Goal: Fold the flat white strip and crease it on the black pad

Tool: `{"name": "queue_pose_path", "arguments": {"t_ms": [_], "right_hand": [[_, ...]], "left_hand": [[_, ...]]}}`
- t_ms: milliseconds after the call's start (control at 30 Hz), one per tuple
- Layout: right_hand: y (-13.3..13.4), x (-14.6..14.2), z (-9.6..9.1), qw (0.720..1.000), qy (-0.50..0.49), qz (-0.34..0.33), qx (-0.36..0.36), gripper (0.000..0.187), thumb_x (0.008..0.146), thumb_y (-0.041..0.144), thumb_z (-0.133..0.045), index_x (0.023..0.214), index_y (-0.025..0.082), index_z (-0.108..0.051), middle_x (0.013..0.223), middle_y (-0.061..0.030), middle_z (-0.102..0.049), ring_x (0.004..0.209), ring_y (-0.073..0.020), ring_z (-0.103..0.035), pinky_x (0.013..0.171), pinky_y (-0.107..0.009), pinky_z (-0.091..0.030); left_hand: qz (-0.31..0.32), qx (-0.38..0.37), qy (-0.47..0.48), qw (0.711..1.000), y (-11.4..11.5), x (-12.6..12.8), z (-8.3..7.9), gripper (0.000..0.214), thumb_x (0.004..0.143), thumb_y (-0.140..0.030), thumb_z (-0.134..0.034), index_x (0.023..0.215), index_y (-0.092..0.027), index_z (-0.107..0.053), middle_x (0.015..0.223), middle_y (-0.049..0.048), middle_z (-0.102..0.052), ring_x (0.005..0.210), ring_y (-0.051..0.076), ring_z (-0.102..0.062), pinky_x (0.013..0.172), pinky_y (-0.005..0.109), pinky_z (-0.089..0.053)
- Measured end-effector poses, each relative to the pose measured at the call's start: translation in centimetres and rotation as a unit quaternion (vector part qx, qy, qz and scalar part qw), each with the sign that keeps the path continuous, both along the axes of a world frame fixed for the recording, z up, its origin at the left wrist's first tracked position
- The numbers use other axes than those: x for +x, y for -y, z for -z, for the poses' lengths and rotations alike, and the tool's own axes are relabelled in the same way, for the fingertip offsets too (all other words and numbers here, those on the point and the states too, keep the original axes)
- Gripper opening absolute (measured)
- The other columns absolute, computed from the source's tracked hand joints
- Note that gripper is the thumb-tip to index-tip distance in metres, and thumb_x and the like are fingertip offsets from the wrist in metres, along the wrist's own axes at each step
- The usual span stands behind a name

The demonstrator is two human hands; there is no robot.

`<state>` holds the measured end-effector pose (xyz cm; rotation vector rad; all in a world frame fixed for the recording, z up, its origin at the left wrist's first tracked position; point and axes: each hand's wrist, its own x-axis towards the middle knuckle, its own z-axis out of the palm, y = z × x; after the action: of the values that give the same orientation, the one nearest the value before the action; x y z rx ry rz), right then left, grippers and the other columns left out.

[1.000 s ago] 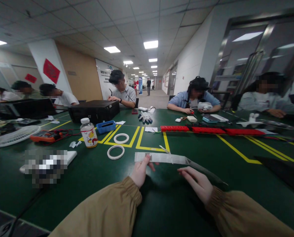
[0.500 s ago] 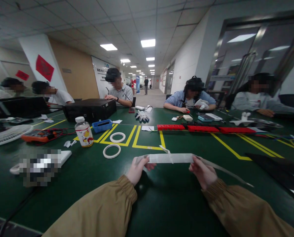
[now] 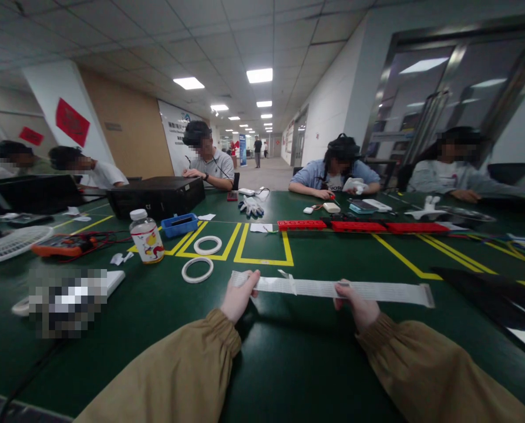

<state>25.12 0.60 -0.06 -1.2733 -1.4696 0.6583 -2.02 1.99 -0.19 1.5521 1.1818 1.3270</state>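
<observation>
Here the flat ribbon cable (image 3: 333, 288) spans both hands above the green table (image 3: 289, 364): left hand (image 3: 238, 295) pinches its left end, right hand (image 3: 356, 304) pinches mid-length, far end free.

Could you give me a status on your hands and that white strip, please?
Left hand on white strip, left end; right hand grips past middle. Strip straight over table. Tape ring nearby, not touching.

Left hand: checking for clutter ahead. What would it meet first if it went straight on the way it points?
The left hand holds the white strip; beyond it lies green table, then probably the red bar, though depth is unclear.
</observation>
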Motion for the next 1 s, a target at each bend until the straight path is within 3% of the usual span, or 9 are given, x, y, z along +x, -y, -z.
{"name": "queue_pose_path", "arguments": {"t_ms": [200, 467, 567, 667, 767, 867, 1000], "right_hand": [[0.5, 0.1, -0.3, 0.995, 0.083, -0.024, -0.040, 0.053, 0.083, 0.058, -0.037, 0.047, 0.021, -0.048, 0.055, -0.0024, -0.054, 0.063, -0.0175, -0.054, 0.073, -0.032, -0.040], [0.1, 0.5, -0.2, 0.987, 0.145, -0.004, -0.066, 0.054, 0.084, 0.060, -0.032, 0.048, 0.021, -0.045, 0.052, -0.0025, -0.051, 0.057, -0.0169, -0.052, 0.066, -0.032, -0.039], [0.0, 0.8, -0.3, 0.987, 0.145, 0.004, -0.073, 0.053, 0.083, 0.060, -0.033, 0.048, 0.022, -0.043, 0.049, -0.0023, -0.049, 0.053, -0.0168, -0.050, 0.062, -0.032, -0.039], [0.1, 1.0, -0.5, 0.988, 0.138, 0.021, -0.073, 0.050, 0.083, 0.058, -0.035, 0.047, 0.023, -0.042, 0.048, -0.0019, -0.047, 0.051, -0.0167, -0.049, 0.062, -0.033, -0.039], [0.1, 0.9, -0.6, 0.988, 0.132, 0.039, -0.065, 0.049, 0.083, 0.055, -0.036, 0.046, 0.023, -0.041, 0.048, -0.0012, -0.046, 0.051, -0.0164, -0.048, 0.065, -0.033, -0.038], [0.2, 0.7, -0.6, 0.988, 0.133, 0.050, -0.064, 0.049, 0.082, 0.056, -0.036, 0.047, 0.023, -0.042, 0.047, -0.0009, -0.046, 0.050, -0.0162, -0.047, 0.064, -0.033, -0.037], [0.1, 0.7, -0.5, 0.986, 0.144, 0.045, -0.071, 0.047, 0.081, 0.056, -0.037, 0.048, 0.023, -0.043, 0.046, -0.0007, -0.047, 0.049, -0.0164, -0.048, 0.062, -0.033, -0.037]], "left_hand": [[0.027, 0.003, -0.011, 1.000, -0.2, -0.2, 0.3, 0.044, 0.086, -0.045, -0.043, 0.051, -0.018, -0.043, 0.052, -0.0035, -0.046, 0.058, 0.013, -0.048, 0.064, 0.025, -0.035], [0.033, 0.020, 0.034, 0.999, 0.3, 0.1, -0.3, 0.048, 0.087, -0.048, -0.042, 0.050, -0.017, -0.045, 0.053, -0.0015, -0.049, 0.059, 0.013, -0.050, 0.066, 0.025, -0.037], [0.047, -0.041, 0.131, 0.989, 0.0, 0.2, -0.2, 0.052, 0.081, -0.060, -0.043, 0.058, -0.015, -0.055, 0.056, 0.0025, -0.056, 0.055, 0.014, -0.052, 0.059, 0.026, -0.041], [0.063, -0.108, 0.237, 0.963, -0.4, 0.0, -0.3, 0.069, 0.076, -0.073, -0.036, 0.075, -0.010, -0.063, 0.064, 0.0092, -0.063, 0.053, 0.016, -0.054, 0.051, 0.026, -0.041], [0.117, -0.146, 0.275, 0.943, -0.5, -0.4, -0.6, 0.081, 0.074, -0.079, -0.027, 0.079, -0.007, -0.065, 0.066, 0.0117, -0.064, 0.054, 0.015, -0.055, 0.054, 0.026, -0.042], [0.185, -0.168, 0.243, 0.937, -0.3, -0.4, -0.8, 0.073, 0.071, -0.076, -0.040, 0.077, -0.008, -0.066, 0.067, 0.0102, -0.064, 0.054, 0.013, -0.053, 0.056, 0.024, -0.042], [0.193, -0.147, 0.117, 0.963, -0.1, -0.1, -0.5, 0.053, 0.067, -0.061, -0.062, 0.070, -0.008, -0.066, 0.058, 0.0043, -0.060, 0.048, 0.009, -0.047, 0.048, 0.020, -0.034]]}}
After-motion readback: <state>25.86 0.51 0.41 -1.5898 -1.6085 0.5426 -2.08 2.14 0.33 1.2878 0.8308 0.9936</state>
